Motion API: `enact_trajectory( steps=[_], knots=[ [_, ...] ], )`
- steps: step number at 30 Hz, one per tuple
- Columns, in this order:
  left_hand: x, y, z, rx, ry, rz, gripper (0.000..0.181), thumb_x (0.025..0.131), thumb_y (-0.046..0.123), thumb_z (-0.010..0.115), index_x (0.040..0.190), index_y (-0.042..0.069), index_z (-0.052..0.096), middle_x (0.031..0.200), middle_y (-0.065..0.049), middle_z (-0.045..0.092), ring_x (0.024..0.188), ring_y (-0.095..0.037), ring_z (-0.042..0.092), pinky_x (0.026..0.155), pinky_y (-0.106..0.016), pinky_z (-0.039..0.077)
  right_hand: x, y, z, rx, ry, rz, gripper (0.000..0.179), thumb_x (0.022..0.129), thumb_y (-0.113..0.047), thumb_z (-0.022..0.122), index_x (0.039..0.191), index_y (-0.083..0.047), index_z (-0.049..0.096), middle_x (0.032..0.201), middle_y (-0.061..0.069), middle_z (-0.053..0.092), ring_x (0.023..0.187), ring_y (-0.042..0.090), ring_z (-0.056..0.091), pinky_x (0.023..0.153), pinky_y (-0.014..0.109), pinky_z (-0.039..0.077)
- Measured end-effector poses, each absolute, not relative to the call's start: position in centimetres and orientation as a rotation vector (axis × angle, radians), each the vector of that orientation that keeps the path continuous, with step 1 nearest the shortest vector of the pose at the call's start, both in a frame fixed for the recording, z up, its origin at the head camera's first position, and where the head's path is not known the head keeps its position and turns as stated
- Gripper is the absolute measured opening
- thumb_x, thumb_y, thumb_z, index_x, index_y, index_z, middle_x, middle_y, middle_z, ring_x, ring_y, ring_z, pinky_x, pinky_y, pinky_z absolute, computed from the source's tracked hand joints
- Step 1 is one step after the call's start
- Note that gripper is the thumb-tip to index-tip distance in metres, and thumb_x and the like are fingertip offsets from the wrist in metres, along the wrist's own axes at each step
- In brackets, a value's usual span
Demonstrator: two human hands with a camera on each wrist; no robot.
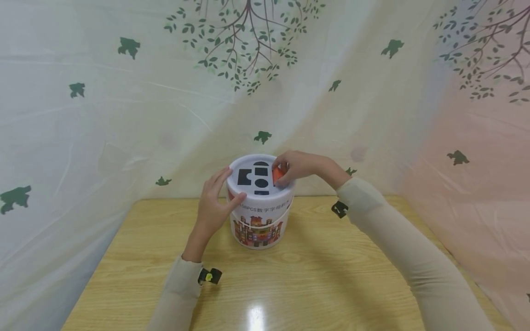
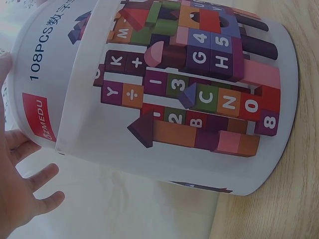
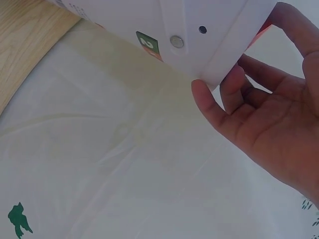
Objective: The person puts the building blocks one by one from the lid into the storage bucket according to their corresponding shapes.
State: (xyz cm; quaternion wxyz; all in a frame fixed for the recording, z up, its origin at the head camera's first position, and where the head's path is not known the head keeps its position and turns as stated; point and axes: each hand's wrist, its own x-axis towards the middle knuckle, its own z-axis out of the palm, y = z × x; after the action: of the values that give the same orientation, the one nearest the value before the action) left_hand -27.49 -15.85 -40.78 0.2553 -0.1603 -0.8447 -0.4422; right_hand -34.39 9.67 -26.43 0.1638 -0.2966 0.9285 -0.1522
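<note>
A white toy-block bucket (image 1: 258, 209) stands upright on the table, printed with colourful letter and number blocks. Its white lid (image 1: 248, 163) has several dark shaped holes. At the lid's right side my right hand (image 1: 304, 164) pinches an orange-red block (image 1: 277, 174) between thumb and fingers; the block's lower part is hidden. In the right wrist view, a little red shows by the fingers at the lid's edge, and the little finger touches the rim. My left hand (image 1: 213, 202) steadies the lid's left side with fingers and thumb spread; the left wrist view shows fingers (image 2: 42, 177) extended.
The bucket's thin white handle (image 1: 252, 225) hangs down in front. Beneath it lies a wood-grain table (image 1: 290, 285). A pale curtain (image 1: 124, 128) printed with leaves and branches hangs close behind the table and along its sides.
</note>
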Motion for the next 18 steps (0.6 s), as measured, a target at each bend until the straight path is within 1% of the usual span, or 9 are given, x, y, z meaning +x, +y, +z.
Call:
enact_trajectory(
  steps=[6, 18],
  knots=[
    [-27.48, -15.86, -40.75, -0.434, -2.289, -1.208, 0.076, 0.090, 0.047, 0.074, 0.155, 0.025, 0.043, 0.163, -0.001, 0.040, 0.148, -0.029, 0.036, 0.117, -0.066, 0.034, -34.34, 9.50, -26.27, -0.857, 2.646, -0.393, 0.061, 0.089, -0.024, 0.078, 0.142, -0.001, 0.056, 0.100, 0.011, 0.067, 0.092, 0.022, 0.062, 0.082, 0.032, 0.056],
    [-27.60, -15.82, -40.83, -0.439, -2.285, -1.206, 0.075, 0.091, 0.045, 0.074, 0.156, 0.024, 0.043, 0.163, -0.001, 0.039, 0.149, -0.029, 0.036, 0.117, -0.066, 0.034, -34.50, 9.55, -26.36, -0.850, 2.644, -0.405, 0.062, 0.089, -0.023, 0.078, 0.142, 0.000, 0.055, 0.101, 0.012, 0.068, 0.092, 0.022, 0.063, 0.082, 0.032, 0.056]
  ],
)
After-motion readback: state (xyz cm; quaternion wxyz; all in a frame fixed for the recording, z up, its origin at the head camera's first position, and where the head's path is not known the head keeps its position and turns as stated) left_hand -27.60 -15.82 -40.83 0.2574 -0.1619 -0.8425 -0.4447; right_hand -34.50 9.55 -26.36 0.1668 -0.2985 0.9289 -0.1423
